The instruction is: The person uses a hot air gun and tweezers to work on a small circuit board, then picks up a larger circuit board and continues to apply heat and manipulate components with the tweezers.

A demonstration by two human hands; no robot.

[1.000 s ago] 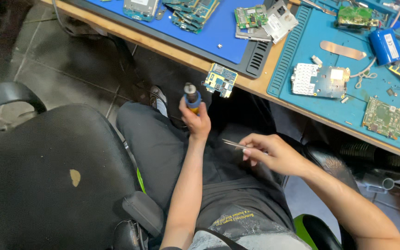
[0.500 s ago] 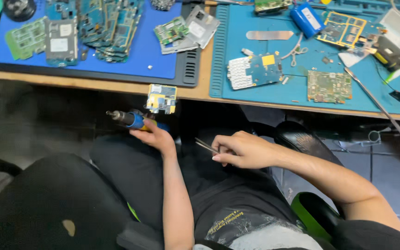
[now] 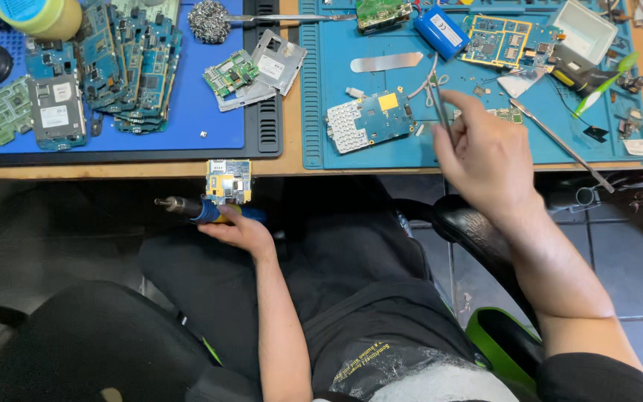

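Observation:
My left hand (image 3: 237, 228) is below the desk edge, shut on a blue-handled soldering iron (image 3: 201, 211) whose metal tip points left. Just above it a small circuit board (image 3: 228, 181) with yellow and blue parts overhangs the desk edge. My right hand (image 3: 485, 152) is raised over the teal mat (image 3: 321, 112), shut on thin metal tweezers (image 3: 437, 100) that point up and away. Left of the tweezers lies a blue board with a white keypad (image 3: 368, 121).
A blue mat (image 3: 187, 126) at left carries a pile of several green and blue boards (image 3: 124, 59), a metal shield (image 3: 277, 58) and a wire-wool ball (image 3: 210, 20). A blue battery cell (image 3: 441, 33), a white tray (image 3: 581, 31) and a long metal spudger (image 3: 560, 145) are at right. Black chair (image 3: 76, 342) at lower left.
My right hand rose from my lap up over the teal mat with the tweezers. The left hand stayed low with the iron. The view swung toward the desk.

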